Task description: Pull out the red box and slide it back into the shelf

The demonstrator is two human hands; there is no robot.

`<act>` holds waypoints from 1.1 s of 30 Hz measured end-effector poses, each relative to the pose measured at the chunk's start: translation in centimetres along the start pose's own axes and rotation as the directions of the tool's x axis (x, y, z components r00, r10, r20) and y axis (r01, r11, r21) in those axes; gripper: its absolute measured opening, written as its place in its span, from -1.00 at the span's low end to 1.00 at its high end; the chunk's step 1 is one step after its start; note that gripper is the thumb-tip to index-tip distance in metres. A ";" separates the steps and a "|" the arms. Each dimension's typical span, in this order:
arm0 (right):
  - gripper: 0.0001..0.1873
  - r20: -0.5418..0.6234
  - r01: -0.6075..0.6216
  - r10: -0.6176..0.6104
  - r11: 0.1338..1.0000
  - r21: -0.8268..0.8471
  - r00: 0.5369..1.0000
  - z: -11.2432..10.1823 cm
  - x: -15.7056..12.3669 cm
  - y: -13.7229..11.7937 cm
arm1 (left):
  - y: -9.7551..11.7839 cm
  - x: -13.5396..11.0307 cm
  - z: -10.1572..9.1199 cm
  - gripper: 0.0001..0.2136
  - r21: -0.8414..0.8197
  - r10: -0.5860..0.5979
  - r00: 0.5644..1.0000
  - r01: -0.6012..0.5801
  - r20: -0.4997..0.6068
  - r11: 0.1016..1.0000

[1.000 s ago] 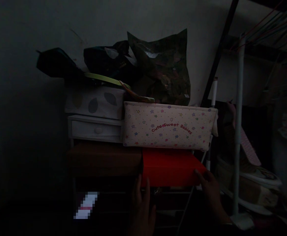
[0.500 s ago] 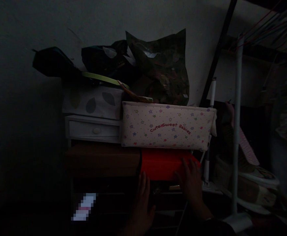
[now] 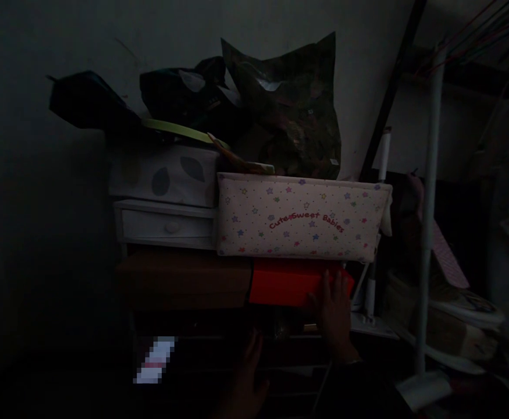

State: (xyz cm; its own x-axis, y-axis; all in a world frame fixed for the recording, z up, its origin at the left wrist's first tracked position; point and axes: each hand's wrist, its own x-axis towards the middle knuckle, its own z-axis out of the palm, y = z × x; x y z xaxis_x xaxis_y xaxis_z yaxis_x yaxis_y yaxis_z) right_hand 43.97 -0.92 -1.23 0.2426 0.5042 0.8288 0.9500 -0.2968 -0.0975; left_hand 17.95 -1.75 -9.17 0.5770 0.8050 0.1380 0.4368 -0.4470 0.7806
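The red box [image 3: 280,288] lies on the upper part of a rack [image 3: 298,336], toward its front right corner. Its visible front face runs from left to right, along the front edge of the rack. The back part goes out of sight under the patterned bin [image 3: 304,218], so I cannot tell if this direction is really the longest one. On the left, the brown box [image 3: 184,285] is just beside it, with a thin dark gap between them.

The right hand [image 3: 336,317] is the nearer one. It is open, the fingers a little spread, and they lie over the front of the red box close to its right end. It touches the box but is not wrapped around it; how strongly it presses, I cannot tell.

The left hand [image 3: 248,375] is lower, in front of the rack and apart from the red box. From this hand, the box is upward and somewhat to the right. Its fingers are loosely stretched, the thumb apart, and it appears to hold nothing, although the picture is dark there.
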 end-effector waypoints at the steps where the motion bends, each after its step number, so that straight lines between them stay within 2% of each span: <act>1: -0.24 0.004 -0.009 0.009 1.000 0.010 1.000 -0.1 0.0 -0.2 | -0.7 -0.2 0.3 -0.27 -0.020 -0.003 1.000 0.003 -0.012 1.000; 5: -0.22 -0.031 -0.060 0.066 0.985 0.159 0.997 -1.1 -1.5 -1.9 | -4.4 -0.4 1.3 -0.42 -0.095 -0.047 0.988 0.033 -0.150 0.995; 8: -0.31 -0.036 -0.171 0.203 0.897 0.408 0.979 -0.9 -5.1 -4.2 | -7.1 0.0 1.3 -0.48 -0.155 -0.079 0.959 0.038 -0.273 0.987; 9: -0.41 0.060 -0.220 0.222 0.827 0.518 0.973 -0.4 -6.6 -5.1 | -7.9 0.1 1.2 -0.49 -0.172 -0.091 0.947 0.038 -0.309 0.984; 10: -0.52 0.241 -0.320 0.216 0.728 0.606 0.946 0.3 -8.0 -6.1 | -8.6 0.4 1.0 -0.51 -0.184 -0.103 0.932 0.040 -0.347 0.982; 11: -0.56 0.445 -0.452 0.180 0.622 0.639 0.877 1.2 -9.4 -7.0 | -9.2 0.6 0.7 -0.52 -0.194 -0.119 0.915 0.046 -0.386 0.980; 12: -0.56 0.591 -0.574 0.153 0.518 0.634 0.792 2.2 -10.5 -8.0 | -9.7 0.9 0.4 -0.53 -0.201 -0.135 0.895 0.052 -0.425 0.978; 13: -0.56 0.683 -0.668 0.126 0.395 0.631 0.719 3.2 -11.5 -8.9 | -10.2 1.1 0.0 -0.54 -0.209 -0.152 0.875 0.059 -0.459 0.976; 15: -0.52 0.805 -0.808 0.087 0.122 0.576 0.587 5.2 -12.5 -10.5 | -11.0 1.7 -0.7 -0.55 -0.231 -0.187 0.842 0.077 -0.507 0.970; 17: -0.46 0.858 -0.855 0.065 -0.069 0.513 0.509 7.0 -12.9 -11.6 | -11.6 2.2 -1.3 -0.55 -0.253 -0.211 0.830 0.087 -0.516 0.964; 18: -0.43 0.871 -0.862 0.063 -0.122 0.492 0.487 7.7 -13.0 -12.1 | -11.8 2.4 -1.4 -0.55 -0.256 -0.210 0.833 0.086 -0.512 0.963; 20: -0.41 0.875 -0.860 0.072 -0.166 0.483 0.478 8.8 -13.0 -12.7 | -11.8 2.7 -1.4 -0.57 -0.235 -0.181 0.853 0.071 -0.489 0.969; 22: -0.41 0.875 -0.851 0.087 -0.205 0.484 0.477 9.6 -13.1 -13.2 | -11.5 3.1 -1.1 -0.56 -0.210 -0.125 0.895 0.036 -0.429 0.977; 26: -0.43 0.858 -0.823 0.116 -0.243 0.513 0.501 10.1 -13.3 -14.2 | -10.1 3.8 0.0 -0.48 -0.216 -0.050 0.959 -0.011 -0.278 0.976; 30: -0.41 0.831 -0.782 0.122 -0.287 0.552 0.542 10.1 -13.1 -15.3 | -9.3 4.3 0.4 -0.44 -0.331 -0.058 0.977 -0.012 -0.203 0.944; 33: -0.30 0.801 -0.752 0.128 -0.283 0.595 0.586 10.3 -13.0 -16.0 | -9.6 4.6 0.4 -0.40 -0.481 -0.091 0.979 -0.007 -0.181 0.877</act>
State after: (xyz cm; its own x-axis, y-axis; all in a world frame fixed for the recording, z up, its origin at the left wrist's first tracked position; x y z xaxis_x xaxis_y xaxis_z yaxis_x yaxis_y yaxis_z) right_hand 27.67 5.62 -16.11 0.4208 0.9066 0.0319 -0.3342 0.1876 -0.9237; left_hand 16.64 6.05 -16.22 0.4000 0.8998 0.1743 0.0470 -0.2101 0.9765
